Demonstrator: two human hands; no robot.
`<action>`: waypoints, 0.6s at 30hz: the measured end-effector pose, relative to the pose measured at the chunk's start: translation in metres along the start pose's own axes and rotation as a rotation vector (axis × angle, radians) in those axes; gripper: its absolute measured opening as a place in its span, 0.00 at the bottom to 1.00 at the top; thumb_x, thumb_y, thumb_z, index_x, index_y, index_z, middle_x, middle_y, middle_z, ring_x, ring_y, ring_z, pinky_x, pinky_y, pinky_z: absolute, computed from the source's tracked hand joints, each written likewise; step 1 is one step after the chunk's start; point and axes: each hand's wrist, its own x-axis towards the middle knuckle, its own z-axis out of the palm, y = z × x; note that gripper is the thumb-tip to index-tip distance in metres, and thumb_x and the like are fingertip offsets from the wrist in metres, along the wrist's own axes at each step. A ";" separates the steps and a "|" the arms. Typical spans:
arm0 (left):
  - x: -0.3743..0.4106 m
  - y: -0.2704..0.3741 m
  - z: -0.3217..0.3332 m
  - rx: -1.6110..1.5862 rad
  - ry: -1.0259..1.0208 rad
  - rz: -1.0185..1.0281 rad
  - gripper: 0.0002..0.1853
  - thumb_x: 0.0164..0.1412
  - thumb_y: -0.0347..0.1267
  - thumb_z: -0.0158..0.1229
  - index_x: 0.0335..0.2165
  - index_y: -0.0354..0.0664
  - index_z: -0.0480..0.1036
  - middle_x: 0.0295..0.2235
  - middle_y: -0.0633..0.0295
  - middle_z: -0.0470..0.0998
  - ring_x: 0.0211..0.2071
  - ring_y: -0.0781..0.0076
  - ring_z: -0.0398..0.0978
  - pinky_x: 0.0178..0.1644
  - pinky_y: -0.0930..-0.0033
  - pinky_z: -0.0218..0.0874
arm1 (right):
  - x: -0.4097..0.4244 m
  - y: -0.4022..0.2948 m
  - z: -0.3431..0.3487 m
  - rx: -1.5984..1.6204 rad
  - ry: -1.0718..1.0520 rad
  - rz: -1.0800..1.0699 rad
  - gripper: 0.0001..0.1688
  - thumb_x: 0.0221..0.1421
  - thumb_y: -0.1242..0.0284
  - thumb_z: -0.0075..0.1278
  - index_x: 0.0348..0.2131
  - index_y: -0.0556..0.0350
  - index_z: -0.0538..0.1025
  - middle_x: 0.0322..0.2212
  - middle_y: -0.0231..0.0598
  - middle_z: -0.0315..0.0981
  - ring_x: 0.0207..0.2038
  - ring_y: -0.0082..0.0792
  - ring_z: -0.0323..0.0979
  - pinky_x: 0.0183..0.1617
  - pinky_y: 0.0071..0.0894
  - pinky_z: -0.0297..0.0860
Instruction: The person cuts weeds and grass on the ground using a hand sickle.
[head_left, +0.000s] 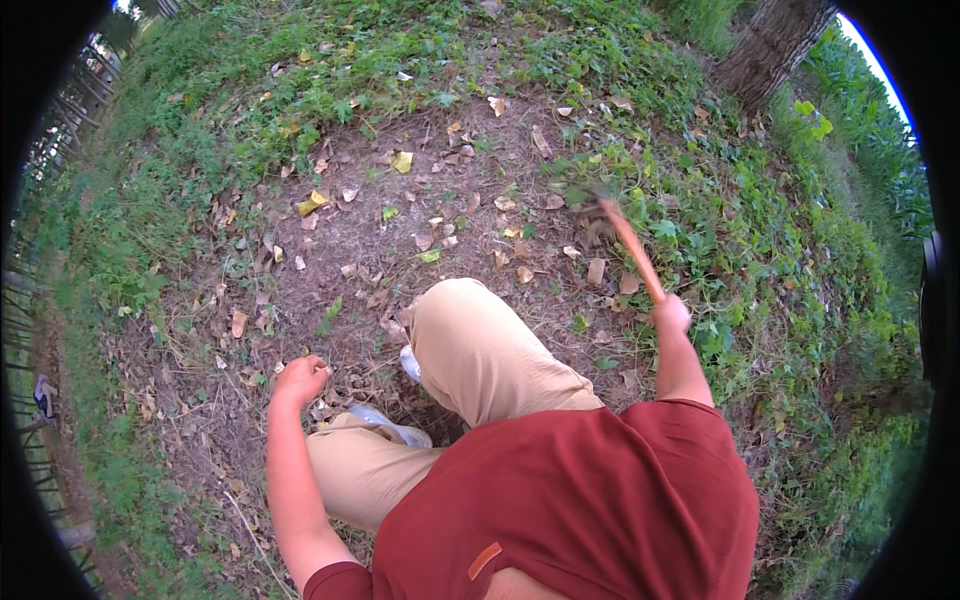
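Out to the right, my right hand (672, 313) is closed around the orange-brown handle of a hand tool (634, 246). Its far end is blurred at the border between bare soil and low green weeds (675, 217), so I cannot tell the exact shape of the head. My left hand (301, 381) hangs beside my left knee, over dry leaves and stalks, with its fingers curled in and nothing seen in them. I am crouched low, and my bent right knee (480, 345) in tan trousers juts out over the patch of bare soil (375, 240).
A tree trunk (776, 52) rises at the upper right, with tall green plants (877, 120) beyond it. Fallen leaves, among them a yellow leaf (403, 161), are scattered over the soil. Leafy ground cover (225, 90) surrounds the patch. Thin tree trunks line the far left.
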 end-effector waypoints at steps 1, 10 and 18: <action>0.001 0.001 0.000 -0.006 0.006 0.019 0.19 0.50 0.43 0.52 0.38 0.45 0.74 0.35 0.55 0.77 0.40 0.59 0.74 0.44 0.60 0.63 | 0.013 0.032 -0.002 0.041 0.062 0.088 0.16 0.44 0.70 0.55 0.36 0.54 0.74 0.30 0.41 0.76 0.31 0.39 0.76 0.33 0.38 0.72; 0.009 -0.003 0.000 -0.106 0.009 0.027 0.17 0.49 0.40 0.55 0.35 0.39 0.75 0.31 0.52 0.77 0.35 0.59 0.75 0.40 0.62 0.64 | -0.033 0.004 0.019 0.129 0.000 -0.009 0.18 0.42 0.66 0.54 0.36 0.51 0.76 0.33 0.43 0.76 0.36 0.43 0.75 0.40 0.39 0.70; 0.004 -0.006 -0.001 -0.288 0.259 0.144 0.13 0.52 0.34 0.55 0.35 0.38 0.74 0.29 0.57 0.77 0.31 0.69 0.74 0.37 0.68 0.64 | -0.109 -0.151 0.009 0.188 -0.206 -0.688 0.14 0.44 0.68 0.49 0.35 0.46 0.75 0.30 0.43 0.75 0.36 0.44 0.73 0.40 0.41 0.68</action>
